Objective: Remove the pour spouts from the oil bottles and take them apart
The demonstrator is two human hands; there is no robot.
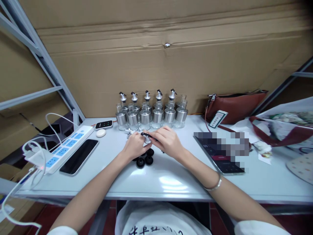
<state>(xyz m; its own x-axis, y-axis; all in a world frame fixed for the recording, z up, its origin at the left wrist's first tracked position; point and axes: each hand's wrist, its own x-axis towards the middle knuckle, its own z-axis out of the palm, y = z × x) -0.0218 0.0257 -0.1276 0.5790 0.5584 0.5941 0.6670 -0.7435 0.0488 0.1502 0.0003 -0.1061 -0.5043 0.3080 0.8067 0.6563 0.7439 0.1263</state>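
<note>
Over the middle of the desk, my left hand (135,146) and my right hand (168,141) meet around a silver pour spout with a black flip cap (147,139). Fingers of both hands are closed on it, the right ones at the black cap. Just below my hands lie several round black rubber stoppers (144,160), partly covered by the left hand. More silver spout pieces (129,131) lie behind my left hand. Beyond them stand two rows of glass bottles with steel sleeves (157,116). Several back-row bottles carry spouts (159,94); the front-row necks are bare.
At left are a white power strip (67,147) with cables, a dark phone (79,157), a small black device (104,124) and a white round case (100,133). At right lie a tablet-like screen (220,163), a brown bag (238,106) and plastic packaging (288,114). Cardboard (122,65) stands behind.
</note>
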